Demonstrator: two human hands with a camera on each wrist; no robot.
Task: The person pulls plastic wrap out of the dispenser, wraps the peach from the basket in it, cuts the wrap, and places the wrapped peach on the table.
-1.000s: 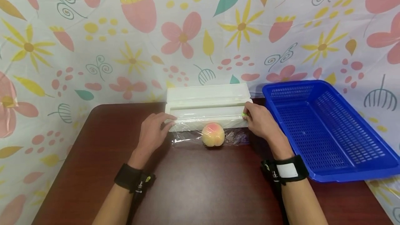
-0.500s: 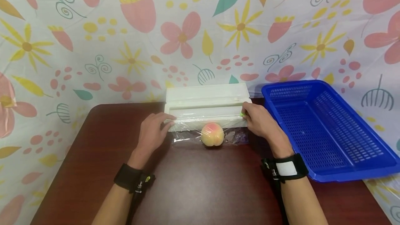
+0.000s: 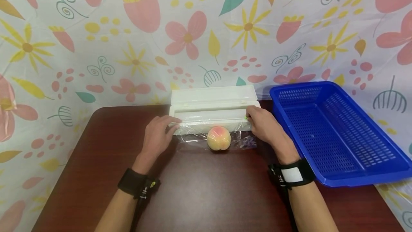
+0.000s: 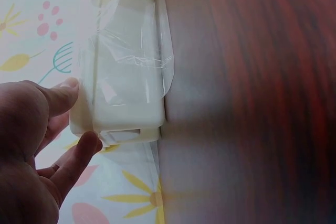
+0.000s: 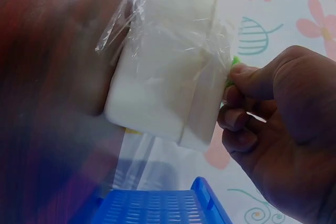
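A white cling film dispenser [image 3: 222, 105] stands at the table's far edge, its lid [image 3: 212, 95] raised. Clear cling film [image 3: 193, 138] hangs over its front onto the table. Over a peach [image 3: 219, 138] in front of the box, the film lies draped. My left hand [image 3: 156, 135] grips the left end, thumb and fingers around the corner in the left wrist view. Near the right end, my right hand [image 3: 265, 124] pinches a small green slider [image 5: 231, 72] on the front edge, fingers curled. The slider is mostly hidden by the fingertips.
A blue perforated basket [image 3: 347, 183] stands at the right, close beside my right forearm. The dark wooden table [image 3: 206, 192] extends toward me. Directly behind the dispenser hangs a flower-printed cloth [image 3: 193, 71].
My right hand has slid a little leftward along the dispenser's front edge with the green slider. My left hand, the peach and the basket stay put.
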